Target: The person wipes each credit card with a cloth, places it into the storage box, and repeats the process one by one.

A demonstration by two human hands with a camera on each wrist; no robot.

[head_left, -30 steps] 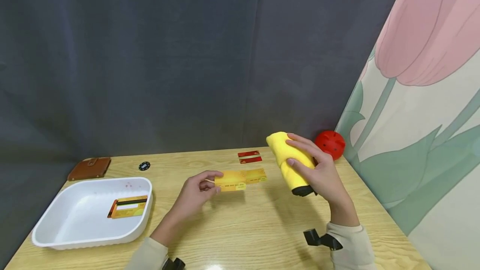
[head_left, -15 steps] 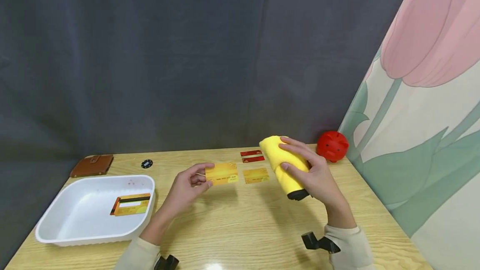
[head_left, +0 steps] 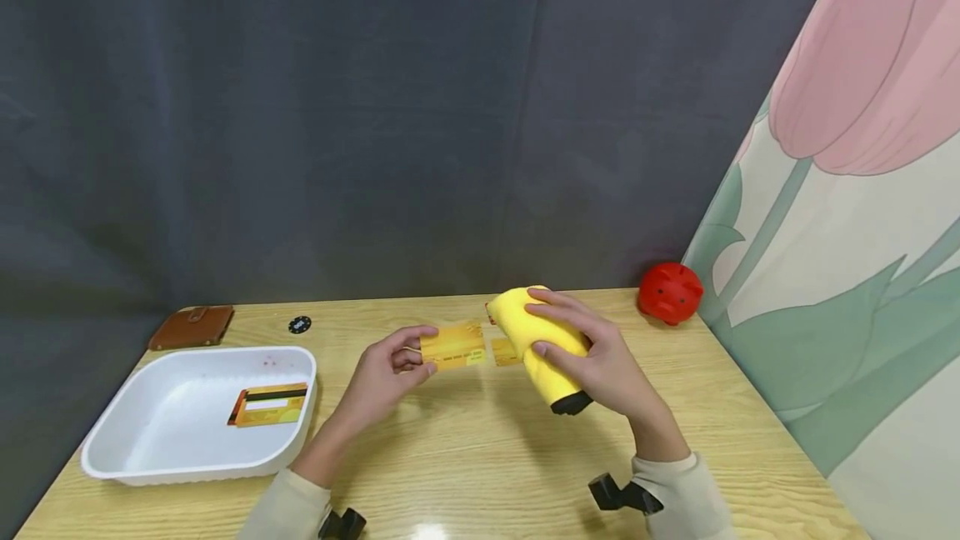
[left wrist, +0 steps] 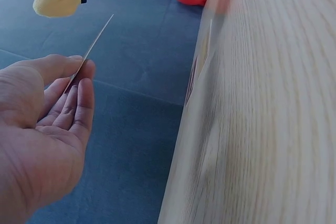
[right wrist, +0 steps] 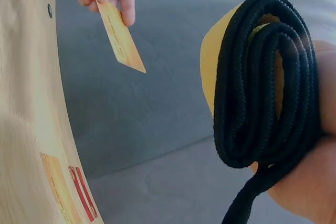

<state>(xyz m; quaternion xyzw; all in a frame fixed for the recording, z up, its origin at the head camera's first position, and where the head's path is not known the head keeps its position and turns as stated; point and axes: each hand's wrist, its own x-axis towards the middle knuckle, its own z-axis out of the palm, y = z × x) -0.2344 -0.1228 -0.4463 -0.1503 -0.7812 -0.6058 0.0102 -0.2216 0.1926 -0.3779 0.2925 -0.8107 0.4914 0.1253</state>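
In the head view my left hand [head_left: 375, 379] pinches a yellow bank card [head_left: 453, 346] by its left edge, above the table. The left wrist view shows this card [left wrist: 94, 45] edge-on between thumb and fingers. My right hand [head_left: 588, 352] grips a rolled yellow cloth [head_left: 542, 340] with a black border, a little to the right of the card. The cloth's folded black end [right wrist: 262, 87] fills the right side of the right wrist view. Behind the cloth a second yellow card [head_left: 505, 352] lies on the table, partly hidden. A red card [right wrist: 83, 193] lies beyond it, mostly covered in the head view.
A white tray [head_left: 101, 440] at left holds a few cards [head_left: 272, 404]. Behind it lie a brown leather wallet [head_left: 193, 327] and a black poker chip [head_left: 300, 324]. A red piggy bank [head_left: 670, 293] stands at the back right, near the flower-patterned wall [head_left: 862, 298].
My right hand has moved left with the cloth, closer to the held card and over the lying cards. The held card went left off the lying yellow card, then slightly back right.
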